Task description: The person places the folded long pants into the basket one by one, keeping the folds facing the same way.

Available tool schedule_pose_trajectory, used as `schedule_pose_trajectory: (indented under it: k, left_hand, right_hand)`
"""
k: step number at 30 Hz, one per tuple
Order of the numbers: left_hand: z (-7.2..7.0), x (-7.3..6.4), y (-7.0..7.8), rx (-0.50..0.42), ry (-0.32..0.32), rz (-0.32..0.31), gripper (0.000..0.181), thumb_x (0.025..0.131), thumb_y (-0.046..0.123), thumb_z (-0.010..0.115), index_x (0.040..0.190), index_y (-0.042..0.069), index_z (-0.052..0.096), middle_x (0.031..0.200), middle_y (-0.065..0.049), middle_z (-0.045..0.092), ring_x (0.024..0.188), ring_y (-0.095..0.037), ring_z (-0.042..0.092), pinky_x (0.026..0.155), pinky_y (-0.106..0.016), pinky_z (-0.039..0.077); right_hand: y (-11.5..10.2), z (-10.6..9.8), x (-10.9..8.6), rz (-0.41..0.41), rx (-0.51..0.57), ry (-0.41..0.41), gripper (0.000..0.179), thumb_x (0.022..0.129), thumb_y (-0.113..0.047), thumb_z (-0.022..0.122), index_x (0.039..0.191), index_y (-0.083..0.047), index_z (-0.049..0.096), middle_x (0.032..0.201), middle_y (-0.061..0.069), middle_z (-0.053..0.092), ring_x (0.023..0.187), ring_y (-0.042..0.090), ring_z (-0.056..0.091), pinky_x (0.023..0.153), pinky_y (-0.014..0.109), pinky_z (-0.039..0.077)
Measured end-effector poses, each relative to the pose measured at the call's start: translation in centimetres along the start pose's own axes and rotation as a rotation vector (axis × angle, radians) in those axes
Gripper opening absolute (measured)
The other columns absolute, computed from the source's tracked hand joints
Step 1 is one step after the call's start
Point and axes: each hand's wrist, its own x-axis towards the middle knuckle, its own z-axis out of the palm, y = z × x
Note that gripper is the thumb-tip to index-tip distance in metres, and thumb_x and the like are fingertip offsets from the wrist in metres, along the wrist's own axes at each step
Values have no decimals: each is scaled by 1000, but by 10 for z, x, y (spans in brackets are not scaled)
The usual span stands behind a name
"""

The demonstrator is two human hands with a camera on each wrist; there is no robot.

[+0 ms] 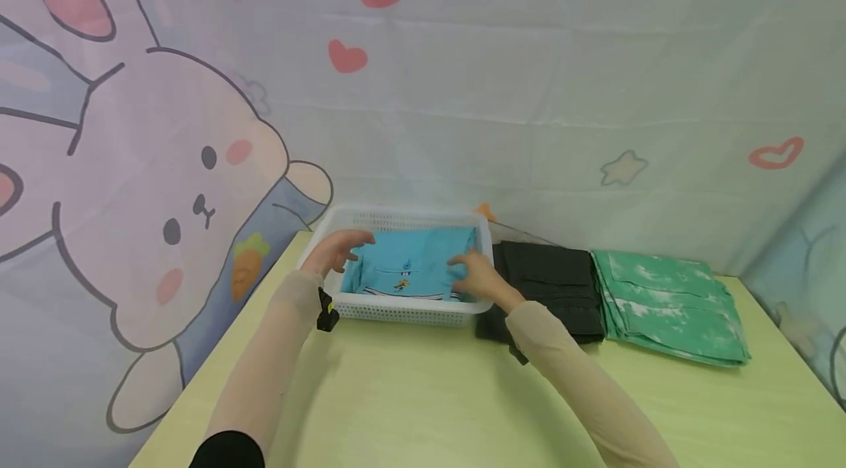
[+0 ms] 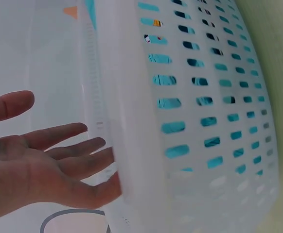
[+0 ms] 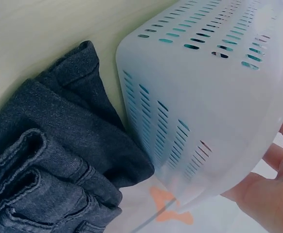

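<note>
A folded light blue garment with a small printed figure and striped trim lies inside a white perforated plastic basket. My left hand is over the basket's left side, its fingers spread and extended toward the inside; in the left wrist view the hand shows nothing in its grasp. Over the right side, my right hand reaches in with fingers slightly bent near the garment's right edge. In the right wrist view, the basket wall hides most of its fingertips, so contact with the garment cannot be made out.
Right of the basket lies a stack of folded black denim, close against its wall. Beyond it sits a folded green and white tie-dye stack. All stand on a pale yellow-green table, with a printed curtain behind.
</note>
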Motion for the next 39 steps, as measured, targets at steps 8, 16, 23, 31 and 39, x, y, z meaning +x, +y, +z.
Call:
schedule_pose_trajectory:
  k: [8,16,23,31,39]
  left_hand:
    - [-5,38,-20,239,-28,137,52,89,38,48,134,13,40,145,-10,28,131,-38,25,96,-54,33]
    - [19,8,-10,636,-23,58,50,93,31,38,138,10,34,142,-15,31,127,-35,33,95,-51,36]
    - [26,0,-9,758,-84,22,49,94,35,36,137,11,36,142,-14,33,126,-35,35,95,-49,38]
    - [32,6,-11,776,-156,-24,47,94,34,38,135,12,39,139,-9,41,127,-35,34,96,-49,37]
    - [38,4,-9,739,-127,-88,46,94,32,41,136,15,38,138,-6,43,130,-35,31,99,-50,32]
  right_hand:
    - [-3,-3,2,-10,13,-22,35,87,-11,54,119,3,54,135,26,38,131,39,26,102,53,28]
    - [-4,3,1,-39,-112,-136,38,90,-14,49,125,2,48,136,24,38,131,39,26,103,50,29]
    - [-8,8,2,-21,-183,-268,42,92,-19,47,129,1,44,133,17,46,126,34,37,103,45,31]
    - [-13,6,3,12,-201,-346,38,94,-24,44,124,-1,50,126,15,53,117,30,48,97,41,39]
    - [-11,9,3,33,-190,-347,35,95,-24,42,119,-3,56,122,13,56,116,28,50,97,41,40]
